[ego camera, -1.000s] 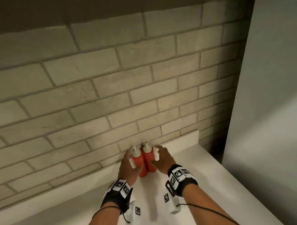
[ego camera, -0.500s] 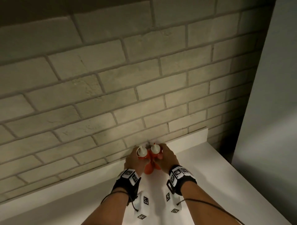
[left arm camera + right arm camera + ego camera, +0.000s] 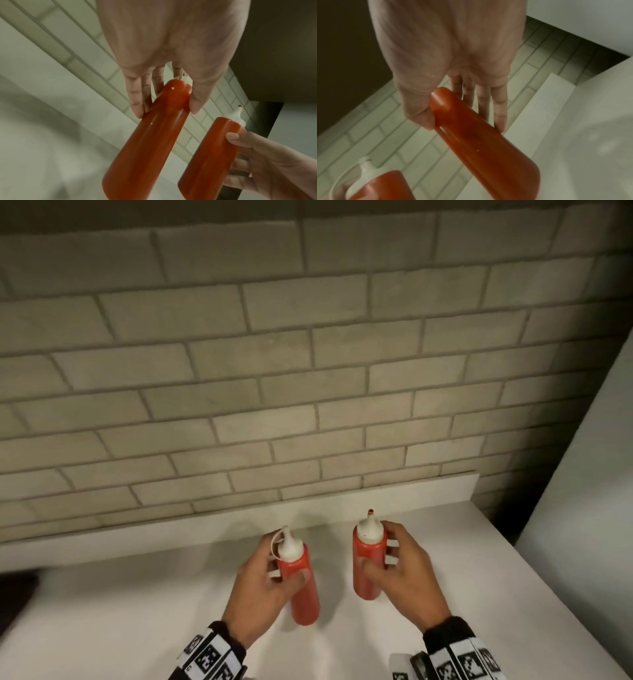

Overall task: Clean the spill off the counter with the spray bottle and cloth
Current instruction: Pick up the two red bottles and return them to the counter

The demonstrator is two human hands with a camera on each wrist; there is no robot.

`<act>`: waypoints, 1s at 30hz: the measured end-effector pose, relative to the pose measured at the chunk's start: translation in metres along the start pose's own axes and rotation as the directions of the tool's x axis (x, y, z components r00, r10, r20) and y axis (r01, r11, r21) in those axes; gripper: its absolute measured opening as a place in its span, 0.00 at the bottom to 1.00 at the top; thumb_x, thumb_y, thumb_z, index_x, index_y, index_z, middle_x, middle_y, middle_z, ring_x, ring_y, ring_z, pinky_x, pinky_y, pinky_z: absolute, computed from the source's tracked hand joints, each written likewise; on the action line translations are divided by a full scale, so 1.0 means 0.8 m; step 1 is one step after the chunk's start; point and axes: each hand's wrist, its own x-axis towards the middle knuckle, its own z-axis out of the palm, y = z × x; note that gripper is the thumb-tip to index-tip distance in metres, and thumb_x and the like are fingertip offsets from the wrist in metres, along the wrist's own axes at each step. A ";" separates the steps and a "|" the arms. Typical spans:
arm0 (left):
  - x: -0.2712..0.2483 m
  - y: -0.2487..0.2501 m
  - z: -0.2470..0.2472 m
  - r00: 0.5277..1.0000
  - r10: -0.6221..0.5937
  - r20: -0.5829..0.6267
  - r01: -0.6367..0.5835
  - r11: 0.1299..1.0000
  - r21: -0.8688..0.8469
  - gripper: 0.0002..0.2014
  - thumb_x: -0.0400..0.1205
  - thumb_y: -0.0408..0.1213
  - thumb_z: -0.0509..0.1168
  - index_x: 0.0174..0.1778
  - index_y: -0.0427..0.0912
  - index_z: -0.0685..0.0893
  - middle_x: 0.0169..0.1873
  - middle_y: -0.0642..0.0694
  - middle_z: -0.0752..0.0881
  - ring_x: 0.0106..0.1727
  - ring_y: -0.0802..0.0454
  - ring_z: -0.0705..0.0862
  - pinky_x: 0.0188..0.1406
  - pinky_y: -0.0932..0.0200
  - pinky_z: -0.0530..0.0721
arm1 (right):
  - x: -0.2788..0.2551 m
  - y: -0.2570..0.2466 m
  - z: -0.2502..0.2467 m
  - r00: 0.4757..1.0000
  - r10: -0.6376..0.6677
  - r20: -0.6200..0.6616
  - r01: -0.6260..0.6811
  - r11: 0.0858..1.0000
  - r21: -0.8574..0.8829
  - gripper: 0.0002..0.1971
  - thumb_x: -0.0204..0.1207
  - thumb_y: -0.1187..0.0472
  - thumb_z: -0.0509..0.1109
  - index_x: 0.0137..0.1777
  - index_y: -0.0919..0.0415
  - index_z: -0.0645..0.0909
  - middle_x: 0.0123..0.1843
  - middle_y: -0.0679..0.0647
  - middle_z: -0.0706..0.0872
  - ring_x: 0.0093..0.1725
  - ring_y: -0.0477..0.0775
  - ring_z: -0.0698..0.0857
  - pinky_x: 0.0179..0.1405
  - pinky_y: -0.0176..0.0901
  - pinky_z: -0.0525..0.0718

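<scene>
Two red squeeze bottles with white nozzle caps are held above the white counter (image 3: 137, 611). My left hand (image 3: 284, 563) grips the left bottle (image 3: 303, 587) near its shoulder, tilted with its base toward me. My right hand (image 3: 380, 553) grips the right bottle (image 3: 368, 566), whose nozzle tip is red. In the left wrist view my left hand (image 3: 167, 113) pinches the left bottle (image 3: 145, 142) between thumb and fingers, with the right bottle (image 3: 211, 155) beside it. In the right wrist view my right hand (image 3: 464, 126) holds its bottle (image 3: 479, 142). No cloth or spill shows.
A pale brick wall (image 3: 308, 371) rises behind the counter above a low white backsplash ledge (image 3: 411, 491). A tall white panel (image 3: 599, 508) closes off the right side. Something dark (image 3: 17, 587) sits at the counter's far left edge.
The two bottles stood side by side against the wall. Both hands closed round them, and now each hand holds one, lifted away from the wall and apart.
</scene>
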 end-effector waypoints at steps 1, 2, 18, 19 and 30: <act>-0.015 -0.008 -0.015 1.000 -0.005 -0.009 0.005 1.000 -0.004 0.31 0.72 0.30 0.80 0.66 0.61 0.80 0.55 0.58 0.90 0.55 0.55 0.89 0.48 0.66 0.86 | -0.014 -0.006 0.013 1.000 0.002 0.024 -0.002 1.000 0.001 0.27 0.64 0.59 0.80 0.62 0.40 0.77 0.55 0.38 0.86 0.52 0.37 0.86 0.46 0.38 0.87; -0.029 -0.015 -0.031 1.000 -0.011 -0.018 0.011 1.000 -0.013 0.31 0.72 0.31 0.80 0.67 0.60 0.80 0.56 0.57 0.90 0.55 0.54 0.89 0.49 0.64 0.87 | -0.026 -0.011 0.027 0.999 0.006 0.048 -0.006 1.000 0.001 0.27 0.64 0.61 0.80 0.61 0.41 0.77 0.55 0.38 0.86 0.51 0.38 0.86 0.46 0.39 0.87; -0.070 -0.154 -0.341 0.999 -0.015 -0.043 0.026 0.965 0.261 0.33 0.67 0.48 0.77 0.67 0.75 0.76 0.56 0.67 0.85 0.56 0.63 0.83 0.54 0.60 0.84 | -0.067 -0.109 0.335 0.986 0.017 0.163 -0.002 0.996 -0.093 0.28 0.62 0.60 0.82 0.61 0.45 0.77 0.55 0.40 0.85 0.50 0.42 0.87 0.44 0.34 0.81; -0.061 -0.157 -0.353 0.999 -0.010 -0.050 0.023 0.962 0.273 0.32 0.67 0.46 0.77 0.66 0.74 0.76 0.55 0.67 0.85 0.55 0.65 0.82 0.53 0.64 0.81 | -0.060 -0.113 0.352 0.987 0.019 0.157 -0.004 0.995 -0.099 0.28 0.62 0.59 0.82 0.61 0.46 0.77 0.55 0.40 0.85 0.50 0.42 0.86 0.45 0.34 0.81; 0.079 -0.179 -0.394 0.989 -0.092 -0.114 0.114 0.973 0.202 0.30 0.71 0.42 0.77 0.70 0.59 0.79 0.51 0.59 0.86 0.55 0.52 0.86 0.61 0.53 0.82 | 0.055 -0.118 0.477 0.985 0.125 0.118 -0.104 0.980 -0.171 0.26 0.62 0.59 0.81 0.60 0.50 0.77 0.52 0.42 0.85 0.48 0.44 0.86 0.44 0.37 0.82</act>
